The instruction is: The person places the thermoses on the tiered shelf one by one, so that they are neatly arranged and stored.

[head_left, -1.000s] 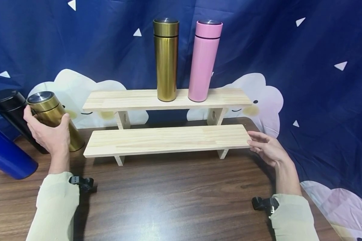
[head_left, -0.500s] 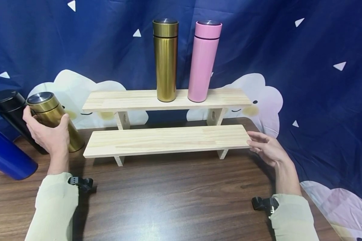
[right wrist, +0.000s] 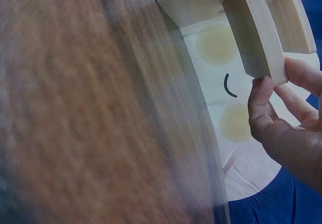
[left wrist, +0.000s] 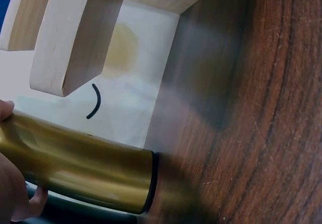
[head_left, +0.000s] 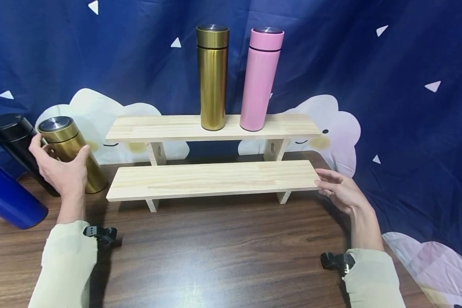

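My left hand (head_left: pixel 63 173) is curled round a gold thermos bottle (head_left: pixel 94 171) at the left end of a two-tier wooden shelf (head_left: pixel 211 179). In the left wrist view, thumb and fingertips lie on opposite sides of the gold bottle (left wrist: pixel 85 158), its black-rimmed base down at the tabletop. My right hand (head_left: pixel 344 192) pinches the right end of the lower tier, thumb on one face and fingers on the other in the right wrist view. On the upper tier stand another gold thermos bottle (head_left: pixel 212 81) and a pink thermos bottle (head_left: pixel 261 81).
A black bottle (head_left: pixel 23 147) stands just left of my left hand, and a blue bottle (head_left: pixel 11 196) stands nearer at the far left. Brown wood-grain tabletop (head_left: pixel 215 252) stretches in front of the shelf. A dark blue curtain (head_left: pixel 138 55) with cloud prints hangs behind.
The gold bottle at my left hand has tipped or shifted slightly right, its lid now farther from the black bottle. My right hand holds the shelf end as before.
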A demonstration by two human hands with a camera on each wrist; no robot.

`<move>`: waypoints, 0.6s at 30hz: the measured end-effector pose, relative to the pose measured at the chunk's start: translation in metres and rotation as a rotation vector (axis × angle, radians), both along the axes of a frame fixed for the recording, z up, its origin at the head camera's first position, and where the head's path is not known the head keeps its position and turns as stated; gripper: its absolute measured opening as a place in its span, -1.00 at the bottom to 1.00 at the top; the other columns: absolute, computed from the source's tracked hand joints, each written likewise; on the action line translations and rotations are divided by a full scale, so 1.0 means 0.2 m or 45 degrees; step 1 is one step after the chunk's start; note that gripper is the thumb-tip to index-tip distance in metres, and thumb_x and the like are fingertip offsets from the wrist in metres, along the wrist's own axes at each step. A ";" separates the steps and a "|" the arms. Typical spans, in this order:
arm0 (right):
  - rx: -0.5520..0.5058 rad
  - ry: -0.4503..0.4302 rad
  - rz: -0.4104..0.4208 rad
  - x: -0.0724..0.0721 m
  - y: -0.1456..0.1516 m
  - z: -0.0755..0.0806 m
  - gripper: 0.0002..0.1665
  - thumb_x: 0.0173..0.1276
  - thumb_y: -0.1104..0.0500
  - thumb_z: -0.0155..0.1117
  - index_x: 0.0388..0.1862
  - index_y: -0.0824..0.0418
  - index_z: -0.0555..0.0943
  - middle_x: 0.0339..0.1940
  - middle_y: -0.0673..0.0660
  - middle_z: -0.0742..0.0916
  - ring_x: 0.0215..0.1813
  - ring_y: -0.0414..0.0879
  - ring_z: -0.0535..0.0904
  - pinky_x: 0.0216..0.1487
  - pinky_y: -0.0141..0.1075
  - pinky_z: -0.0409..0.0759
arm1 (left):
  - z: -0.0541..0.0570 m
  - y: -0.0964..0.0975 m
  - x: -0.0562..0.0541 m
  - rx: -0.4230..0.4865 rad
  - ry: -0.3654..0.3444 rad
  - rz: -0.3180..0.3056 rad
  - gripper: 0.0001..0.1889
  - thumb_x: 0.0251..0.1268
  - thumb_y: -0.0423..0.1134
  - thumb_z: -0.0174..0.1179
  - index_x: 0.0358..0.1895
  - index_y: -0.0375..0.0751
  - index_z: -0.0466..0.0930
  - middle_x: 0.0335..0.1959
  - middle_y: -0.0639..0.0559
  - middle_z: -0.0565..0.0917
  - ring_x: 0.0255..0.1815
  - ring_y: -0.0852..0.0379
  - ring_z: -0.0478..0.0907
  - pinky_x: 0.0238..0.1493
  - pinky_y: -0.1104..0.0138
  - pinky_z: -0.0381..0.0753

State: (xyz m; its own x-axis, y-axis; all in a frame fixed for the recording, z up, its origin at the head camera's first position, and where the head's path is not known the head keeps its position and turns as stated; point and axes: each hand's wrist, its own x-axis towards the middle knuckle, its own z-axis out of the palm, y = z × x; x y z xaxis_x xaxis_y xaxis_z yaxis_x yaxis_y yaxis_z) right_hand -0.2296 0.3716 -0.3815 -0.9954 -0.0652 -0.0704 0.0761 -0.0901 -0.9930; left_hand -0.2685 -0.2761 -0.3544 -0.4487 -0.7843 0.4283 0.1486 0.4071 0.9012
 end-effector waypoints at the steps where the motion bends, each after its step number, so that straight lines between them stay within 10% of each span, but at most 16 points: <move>1: -0.002 0.002 0.000 0.00 0.00 0.00 -0.66 0.39 0.44 0.27 0.04 0.10 0.61 -0.13 0.01 0.69 -0.17 -0.21 0.66 -0.17 -0.41 0.59 | 0.00 0.00 0.00 0.003 0.007 -0.004 -0.13 -0.06 -0.27 0.54 0.39 0.24 0.34 0.18 0.30 0.53 0.10 0.36 0.38 0.15 0.43 0.28; 18: -0.004 0.002 -0.004 0.00 0.00 -0.01 -0.65 0.39 0.44 0.28 0.04 0.09 0.62 -0.12 0.02 0.68 -0.17 -0.21 0.66 -0.16 -0.41 0.59 | 0.02 0.02 -0.02 -0.215 0.085 -0.077 -0.16 0.00 -0.21 0.49 0.43 0.24 0.34 0.24 0.34 0.46 0.18 0.37 0.33 0.17 0.42 0.31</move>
State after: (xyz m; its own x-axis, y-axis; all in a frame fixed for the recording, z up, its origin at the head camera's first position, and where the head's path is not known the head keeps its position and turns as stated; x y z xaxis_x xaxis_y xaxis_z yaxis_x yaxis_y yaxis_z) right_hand -0.2296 0.3714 -0.3825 -0.9957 -0.0623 -0.0686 0.0742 -0.0933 -0.9929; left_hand -0.2733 -0.2724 -0.3511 -0.4592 -0.6709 0.5822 0.2349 0.5404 0.8080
